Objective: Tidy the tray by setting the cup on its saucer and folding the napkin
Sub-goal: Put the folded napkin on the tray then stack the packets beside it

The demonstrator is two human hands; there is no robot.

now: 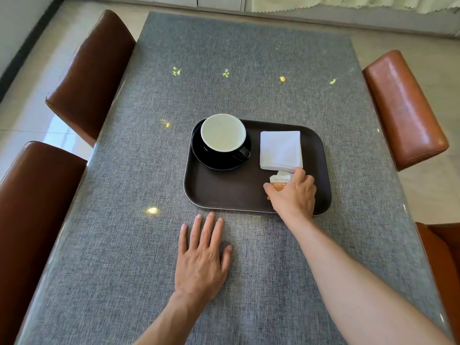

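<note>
Black ceramic cup (223, 132) with white interior stands on its black round saucer (219, 160), at the far left of the dark brown rectangular plastic tray (224, 190). White folded cloth napkin (280, 150) lies flat at the tray's far right. Right hand (293, 195) covers a small orange-and-white sachet (278, 181) beside the napkin; whether its grip has closed cannot be told. Left hand (202, 255) lies flat, fingers spread, on the grey woven tabletop (124, 220).

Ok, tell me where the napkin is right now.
The folded white napkin lies in the tray's far right part, right of the cup on its saucer, just beyond the right hand.
</note>
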